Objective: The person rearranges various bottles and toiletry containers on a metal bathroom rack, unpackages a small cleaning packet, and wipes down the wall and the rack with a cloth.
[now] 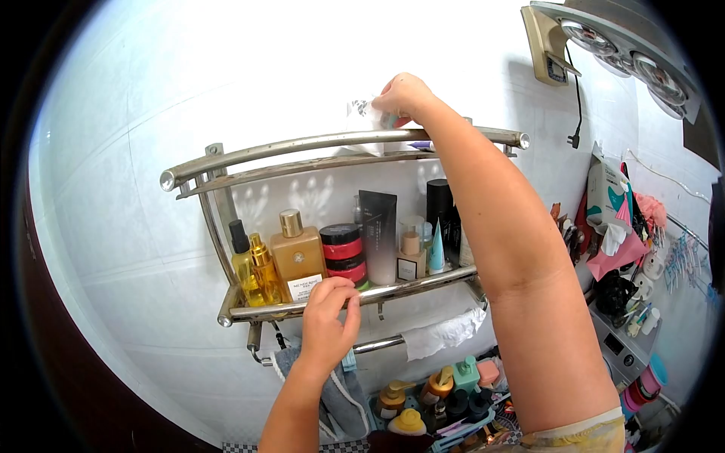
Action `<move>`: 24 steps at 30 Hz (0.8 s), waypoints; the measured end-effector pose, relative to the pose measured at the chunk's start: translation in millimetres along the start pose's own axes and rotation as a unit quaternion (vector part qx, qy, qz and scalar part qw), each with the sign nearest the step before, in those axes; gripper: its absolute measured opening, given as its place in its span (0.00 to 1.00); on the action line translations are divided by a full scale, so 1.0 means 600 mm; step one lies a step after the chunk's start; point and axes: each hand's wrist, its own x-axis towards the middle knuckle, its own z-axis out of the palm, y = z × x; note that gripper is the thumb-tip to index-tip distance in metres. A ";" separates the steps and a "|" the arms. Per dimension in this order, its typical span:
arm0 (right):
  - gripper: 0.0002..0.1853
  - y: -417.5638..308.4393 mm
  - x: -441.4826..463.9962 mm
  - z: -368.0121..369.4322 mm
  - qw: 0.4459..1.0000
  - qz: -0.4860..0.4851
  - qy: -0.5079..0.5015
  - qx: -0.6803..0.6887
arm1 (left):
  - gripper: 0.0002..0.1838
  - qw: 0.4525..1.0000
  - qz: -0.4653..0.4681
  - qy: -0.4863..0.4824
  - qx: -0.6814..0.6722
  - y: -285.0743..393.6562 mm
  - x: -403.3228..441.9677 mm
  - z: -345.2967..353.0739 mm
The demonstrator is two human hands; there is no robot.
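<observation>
My right hand (405, 99) reaches above the top tier of a metal wall rack (302, 146), its fingers closed at the edge of a white plastic packet (362, 113). A bit of teal and red shows beneath those fingers, too small to name. Down at the lower rail, my left hand (329, 321) has its fingers bent over the bar, the thumb in front. Just behind it stand an amber bottle with a gold cap (297, 245) and stacked red and black jars (343, 253). A dark squeeze tube (377, 234) is upright further right.
Two slim yellow bottles (255, 268) occupy the rack's left end. A white cloth (445, 334) and a grey-blue towel (343, 400) hang below. Pump bottles (436, 385) crowd a lower holder. A ceiling-side heater lamp (634, 57) and a washing machine (623, 351) are at right.
</observation>
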 end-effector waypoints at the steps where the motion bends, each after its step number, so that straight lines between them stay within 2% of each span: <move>1: 0.10 -0.003 -0.007 -0.004 1.000 -0.012 0.024 0.006 | 0.03 1.000 0.002 0.001 0.001 0.000 0.000 0.000; 2: 0.14 -0.004 -0.010 -0.006 0.998 -0.025 0.048 0.012 | 0.03 1.000 0.001 0.001 0.001 0.001 0.001 0.000; 6: 0.14 0.002 -0.009 -0.010 0.996 -0.035 0.085 0.002 | 0.03 1.000 0.001 -0.002 -0.004 0.000 0.000 0.001; 8: 0.10 0.005 -0.005 -0.012 0.986 -0.044 0.160 -0.002 | 0.04 1.000 0.006 -0.004 -0.007 -0.001 -0.001 0.001; 11: 0.11 0.009 -0.009 -0.024 0.979 -0.038 0.197 0.024 | 0.04 1.000 0.006 -0.005 -0.007 0.000 0.000 0.000; 17: 0.14 0.021 -0.003 -0.090 0.939 -0.119 0.321 0.047 | 0.03 1.000 -0.003 -0.005 -0.014 -0.001 -0.001 0.001; 19: 0.15 0.043 0.006 -0.138 0.944 -0.174 0.251 0.124 | 0.03 1.000 -0.011 -0.003 -0.019 -0.004 -0.002 0.004; 21: 0.19 0.009 -0.074 -0.165 0.952 -0.162 0.195 0.171 | 0.03 0.999 -0.025 -0.007 -0.027 -0.004 -0.002 0.006; 23: 0.13 0.006 -0.124 -0.175 0.954 -0.185 0.166 0.166 | 0.02 1.000 -0.018 0.000 -0.018 -0.004 -0.001 0.005; 24: 0.14 0.011 -0.145 -0.177 0.960 -0.182 0.132 0.165 | 0.03 1.000 -0.018 -0.003 -0.016 -0.005 -0.001 0.005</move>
